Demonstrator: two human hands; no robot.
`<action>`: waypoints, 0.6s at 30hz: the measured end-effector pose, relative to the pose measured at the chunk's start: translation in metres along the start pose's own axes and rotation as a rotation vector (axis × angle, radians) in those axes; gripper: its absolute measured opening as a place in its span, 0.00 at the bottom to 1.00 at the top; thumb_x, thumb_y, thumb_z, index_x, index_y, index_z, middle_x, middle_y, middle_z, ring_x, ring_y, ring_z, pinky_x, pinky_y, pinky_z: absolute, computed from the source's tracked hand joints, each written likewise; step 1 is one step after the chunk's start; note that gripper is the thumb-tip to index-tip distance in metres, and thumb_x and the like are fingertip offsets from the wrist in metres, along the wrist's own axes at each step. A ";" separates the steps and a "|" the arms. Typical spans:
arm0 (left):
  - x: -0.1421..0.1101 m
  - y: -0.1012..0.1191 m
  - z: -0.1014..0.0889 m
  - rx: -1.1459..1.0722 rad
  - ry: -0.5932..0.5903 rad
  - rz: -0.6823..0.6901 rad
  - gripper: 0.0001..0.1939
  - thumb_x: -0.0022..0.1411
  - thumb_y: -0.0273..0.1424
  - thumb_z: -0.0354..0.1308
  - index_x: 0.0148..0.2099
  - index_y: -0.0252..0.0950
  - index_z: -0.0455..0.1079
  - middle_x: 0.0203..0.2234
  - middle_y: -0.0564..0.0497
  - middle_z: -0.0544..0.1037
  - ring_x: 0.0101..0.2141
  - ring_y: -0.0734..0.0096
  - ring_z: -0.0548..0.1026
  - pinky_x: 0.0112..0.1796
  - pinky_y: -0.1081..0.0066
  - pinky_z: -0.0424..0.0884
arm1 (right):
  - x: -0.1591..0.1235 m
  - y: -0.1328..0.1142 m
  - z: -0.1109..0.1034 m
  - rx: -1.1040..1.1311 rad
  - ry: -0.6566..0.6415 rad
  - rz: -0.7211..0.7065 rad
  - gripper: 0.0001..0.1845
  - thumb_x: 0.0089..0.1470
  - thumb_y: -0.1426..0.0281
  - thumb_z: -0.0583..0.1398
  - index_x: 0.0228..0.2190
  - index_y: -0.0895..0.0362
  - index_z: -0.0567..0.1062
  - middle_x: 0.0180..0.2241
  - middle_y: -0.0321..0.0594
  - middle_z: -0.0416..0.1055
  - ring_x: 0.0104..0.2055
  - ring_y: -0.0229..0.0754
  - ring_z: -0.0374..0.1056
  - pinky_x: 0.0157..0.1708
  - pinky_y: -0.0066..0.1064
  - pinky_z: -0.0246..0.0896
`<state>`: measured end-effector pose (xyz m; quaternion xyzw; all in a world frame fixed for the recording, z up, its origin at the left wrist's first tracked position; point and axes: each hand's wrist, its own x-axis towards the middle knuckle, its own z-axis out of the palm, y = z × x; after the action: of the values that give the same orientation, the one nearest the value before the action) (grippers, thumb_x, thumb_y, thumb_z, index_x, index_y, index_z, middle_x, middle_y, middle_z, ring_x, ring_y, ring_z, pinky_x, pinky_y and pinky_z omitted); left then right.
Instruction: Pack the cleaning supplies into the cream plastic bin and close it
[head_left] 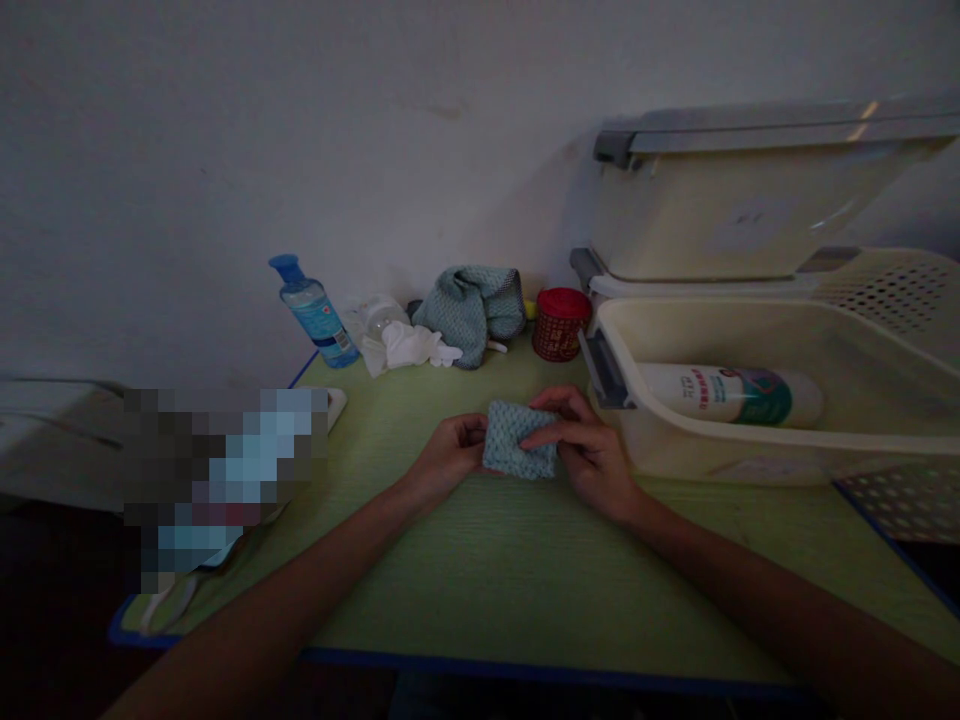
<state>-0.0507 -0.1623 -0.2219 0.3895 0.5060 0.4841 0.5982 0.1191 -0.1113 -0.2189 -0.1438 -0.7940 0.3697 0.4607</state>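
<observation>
Blue cloth (pixel 504 442) apparently folded sq, L hand (pixel 448 452) & R hand (pixel 596 462) fingers clamped thereon; 2nd cloth (pixel 463 312) nr wall (pixel 420 150) unfolded.

Forearms (pixel 300 600) angle inward; left fingers (pixel 465 426) curled; right fingers (pixel 571 432) slightly spread.
</observation>
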 end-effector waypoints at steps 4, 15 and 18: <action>0.001 -0.004 -0.001 -0.047 -0.019 0.015 0.14 0.42 0.30 0.65 0.34 0.31 0.72 0.24 0.50 0.78 0.26 0.70 0.75 0.30 0.71 0.69 | -0.002 -0.001 0.001 -0.070 0.012 0.019 0.24 0.46 0.85 0.49 0.28 0.49 0.78 0.40 0.40 0.61 0.45 0.41 0.59 0.41 0.38 0.60; -0.003 -0.003 -0.001 -0.084 -0.083 0.089 0.19 0.43 0.31 0.66 0.40 0.31 0.72 0.35 0.47 0.77 0.35 0.68 0.74 0.39 0.70 0.67 | -0.002 -0.001 0.002 -0.156 0.048 0.006 0.24 0.44 0.86 0.47 0.28 0.51 0.76 0.40 0.40 0.60 0.46 0.41 0.59 0.42 0.37 0.60; -0.003 -0.003 -0.002 -0.096 -0.082 0.086 0.20 0.42 0.30 0.66 0.40 0.31 0.72 0.37 0.46 0.77 0.36 0.67 0.74 0.40 0.69 0.67 | -0.001 0.000 0.003 -0.131 0.064 0.065 0.25 0.46 0.84 0.48 0.39 0.51 0.72 0.41 0.40 0.62 0.46 0.40 0.60 0.45 0.36 0.59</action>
<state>-0.0522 -0.1662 -0.2248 0.4011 0.4400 0.5167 0.6153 0.1171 -0.1133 -0.2200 -0.2111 -0.7963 0.3271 0.4630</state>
